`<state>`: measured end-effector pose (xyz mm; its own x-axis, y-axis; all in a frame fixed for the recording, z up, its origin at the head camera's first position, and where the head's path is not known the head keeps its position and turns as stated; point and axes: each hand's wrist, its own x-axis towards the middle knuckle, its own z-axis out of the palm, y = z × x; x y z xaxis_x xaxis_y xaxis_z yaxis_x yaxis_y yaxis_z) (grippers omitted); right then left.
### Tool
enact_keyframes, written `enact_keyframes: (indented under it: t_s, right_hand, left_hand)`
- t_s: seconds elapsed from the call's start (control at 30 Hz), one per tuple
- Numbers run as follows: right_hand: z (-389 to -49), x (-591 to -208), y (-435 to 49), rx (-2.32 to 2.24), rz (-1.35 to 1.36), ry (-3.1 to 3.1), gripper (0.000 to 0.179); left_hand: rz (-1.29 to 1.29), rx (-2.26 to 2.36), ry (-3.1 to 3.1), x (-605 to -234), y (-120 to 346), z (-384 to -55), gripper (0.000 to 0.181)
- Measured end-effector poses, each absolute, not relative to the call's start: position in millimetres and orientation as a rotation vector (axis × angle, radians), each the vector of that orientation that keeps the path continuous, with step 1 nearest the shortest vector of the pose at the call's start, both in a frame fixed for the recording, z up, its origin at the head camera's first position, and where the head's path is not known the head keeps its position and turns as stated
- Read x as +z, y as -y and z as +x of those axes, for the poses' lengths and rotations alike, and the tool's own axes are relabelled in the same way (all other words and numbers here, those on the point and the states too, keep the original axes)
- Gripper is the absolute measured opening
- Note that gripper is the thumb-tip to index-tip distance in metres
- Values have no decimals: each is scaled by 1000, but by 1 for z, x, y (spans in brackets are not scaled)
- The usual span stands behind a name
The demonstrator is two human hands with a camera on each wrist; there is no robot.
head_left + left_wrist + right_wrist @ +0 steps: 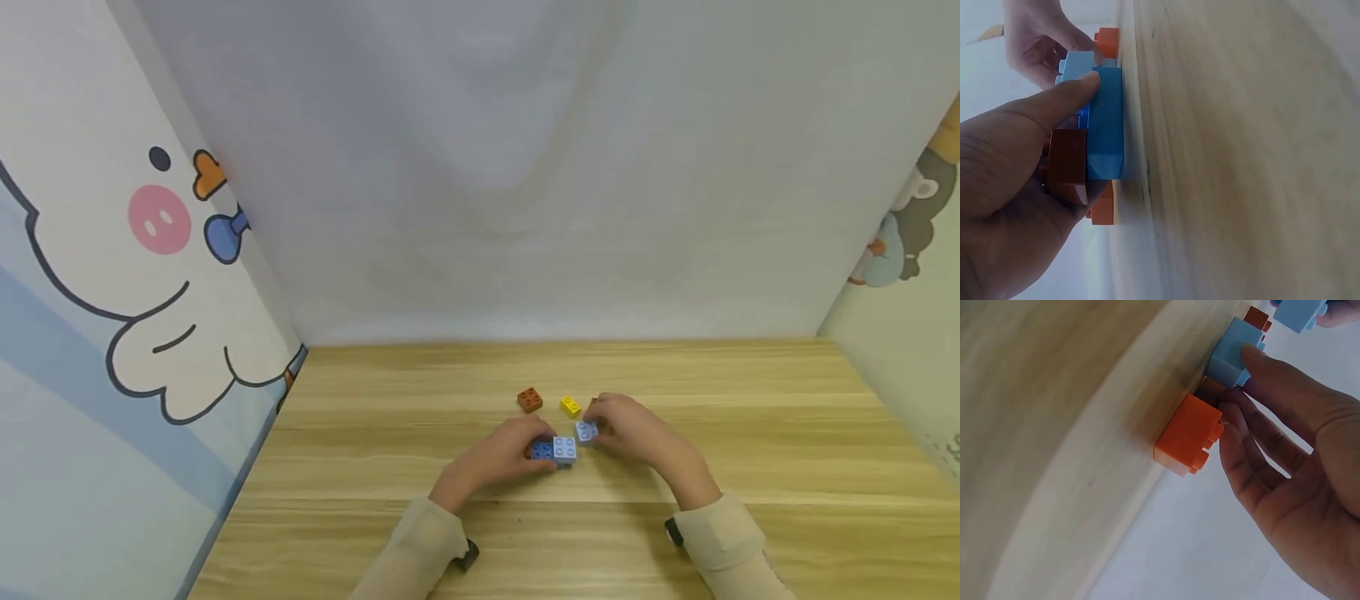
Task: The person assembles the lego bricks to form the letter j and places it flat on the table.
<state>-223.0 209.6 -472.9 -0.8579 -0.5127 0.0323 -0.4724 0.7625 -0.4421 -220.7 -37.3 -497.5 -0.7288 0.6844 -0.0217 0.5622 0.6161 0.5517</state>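
Note:
My left hand grips a small stack of toy building bricks. The stack has a long blue brick at the bottom, with a light blue brick on one end and a brown brick on the other. A darker blue brick shows between them, partly covered by the fingers. Just right of the stack, my right hand pinches a separate light blue brick at the tabletop. The two light blue bricks are close but apart.
Beyond the hands lie a brown-orange brick and a small yellow brick. An orange brick stands beside the right fingers, mostly hidden in the head view. The wooden table meets a pale curtain at the back.

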Motion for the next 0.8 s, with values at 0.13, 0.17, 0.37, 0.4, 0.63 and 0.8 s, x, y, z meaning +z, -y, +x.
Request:
enact_keyframes:
  t_s: [0.13,0.17,0.37,0.4,0.63,0.8]
  right_hand:
    - [-223,-473,-207,-666,-800,-2865,19]
    - [-223,-473,-207,-657,-805,-2867,20]
    - [-223,-473,-210,-638,-782,-2854,20]
    - [-223,-473,-210,-639,-779,-2853,20]
    - [-217,-466,-211,-671,-781,-2845,20]
    - [-213,-455,-210,-653,-801,-2861,24]
  left_hand:
    - [1035,771,-2613,-501,37,-222,38]
    - [1035,766,-2613,-501,37,-222,38]
    - [1052,766,-2593,-502,37,-223,37]
    - [1060,769,-2588,-502,37,-224,37]
    - [1092,755,-2584,-503,38,-223,38]
    - [1095,749,-2592,-502,38,-223,38]
